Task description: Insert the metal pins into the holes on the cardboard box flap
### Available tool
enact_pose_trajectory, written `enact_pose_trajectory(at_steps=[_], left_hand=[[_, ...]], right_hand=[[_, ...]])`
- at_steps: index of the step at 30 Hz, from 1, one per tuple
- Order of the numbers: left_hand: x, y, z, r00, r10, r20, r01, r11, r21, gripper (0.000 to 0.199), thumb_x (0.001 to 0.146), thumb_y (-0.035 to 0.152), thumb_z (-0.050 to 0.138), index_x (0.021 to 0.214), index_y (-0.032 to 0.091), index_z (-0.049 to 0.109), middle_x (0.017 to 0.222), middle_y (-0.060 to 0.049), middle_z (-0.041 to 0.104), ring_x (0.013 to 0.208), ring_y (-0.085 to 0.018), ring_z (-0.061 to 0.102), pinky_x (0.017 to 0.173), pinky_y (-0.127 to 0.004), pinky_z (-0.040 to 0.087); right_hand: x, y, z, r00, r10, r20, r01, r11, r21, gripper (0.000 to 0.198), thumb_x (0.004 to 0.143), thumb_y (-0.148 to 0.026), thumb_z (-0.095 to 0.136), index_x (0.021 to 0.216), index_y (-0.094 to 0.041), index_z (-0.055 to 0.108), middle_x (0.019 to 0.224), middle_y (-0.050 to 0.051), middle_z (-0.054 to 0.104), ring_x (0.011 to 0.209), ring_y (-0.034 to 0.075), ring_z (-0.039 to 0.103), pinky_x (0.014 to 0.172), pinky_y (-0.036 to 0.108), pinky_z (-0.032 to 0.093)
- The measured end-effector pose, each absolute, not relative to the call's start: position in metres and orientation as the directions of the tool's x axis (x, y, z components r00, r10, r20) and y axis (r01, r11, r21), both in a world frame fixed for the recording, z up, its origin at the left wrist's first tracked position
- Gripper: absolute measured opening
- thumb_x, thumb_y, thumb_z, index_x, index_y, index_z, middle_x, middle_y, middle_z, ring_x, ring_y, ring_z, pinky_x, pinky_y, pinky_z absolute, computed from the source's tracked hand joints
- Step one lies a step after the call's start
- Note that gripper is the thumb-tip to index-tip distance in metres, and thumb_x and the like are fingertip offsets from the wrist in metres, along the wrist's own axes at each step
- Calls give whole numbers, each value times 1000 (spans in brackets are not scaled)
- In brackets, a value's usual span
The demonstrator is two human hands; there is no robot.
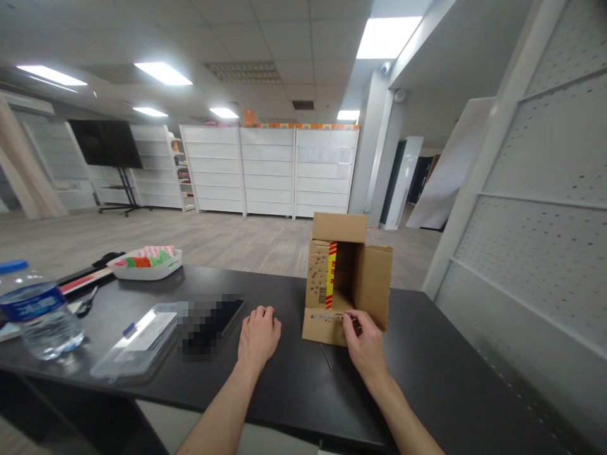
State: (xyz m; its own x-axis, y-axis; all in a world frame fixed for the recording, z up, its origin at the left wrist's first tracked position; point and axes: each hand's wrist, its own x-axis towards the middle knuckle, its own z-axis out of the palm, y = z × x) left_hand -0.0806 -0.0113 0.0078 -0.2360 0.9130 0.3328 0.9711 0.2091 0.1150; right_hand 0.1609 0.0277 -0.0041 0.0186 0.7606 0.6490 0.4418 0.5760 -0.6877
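Note:
A small cardboard box stands on the black table, its opening facing me and its flaps spread. A row of small holes or dots runs along its front lower flap. My right hand is closed in a pinch at that flap's right part; what its fingers hold, if anything, is too small to make out. Below the flap lies a thin metal rod. To the left of the box my left hand rests on the table with its fingers curled closed, and nothing shows in them.
A dark flat device, partly blurred out, lies left of my left hand. Beyond it are a clear plastic case, a water bottle, scissors and a white basket of colourful items. A perforated panel rises at right.

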Motion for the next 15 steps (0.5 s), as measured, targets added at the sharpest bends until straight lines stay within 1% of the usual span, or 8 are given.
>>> enact_pose_trajectory(at_steps=[4,8,11,15], left_hand=[[-81,-11,7,-237,913,331,971,209,120,27,95,24,41,109,17,63,109,-10,64,105,-25,59,93,-40,41],[-82,-10,7,-236,914,330,971,208,119,27,95,25,41,109,17,63,109,-11,63,105,-25,59,92,-40,41],[-82,-10,7,-239,914,327,970,212,116,27,95,25,41,108,17,63,109,-11,63,106,-25,59,91,-39,41],[-82,-10,6,-232,916,327,972,205,115,27,95,25,41,109,17,63,109,-11,63,106,-26,58,92,-40,41]], right_hand=[[156,27,-14,71,740,669,415,588,-694,31,97,-43,50,96,-18,68,87,7,68,72,18,62,66,29,50],[157,20,-19,139,735,664,410,568,-714,32,96,-44,51,97,-18,69,86,7,70,70,18,62,64,29,50],[160,18,-20,142,754,642,412,544,-731,33,96,-45,50,97,-18,69,88,8,71,70,19,63,64,29,51],[161,17,-20,133,772,622,423,523,-740,34,98,-44,47,99,-18,68,91,8,72,73,20,65,69,31,52]])
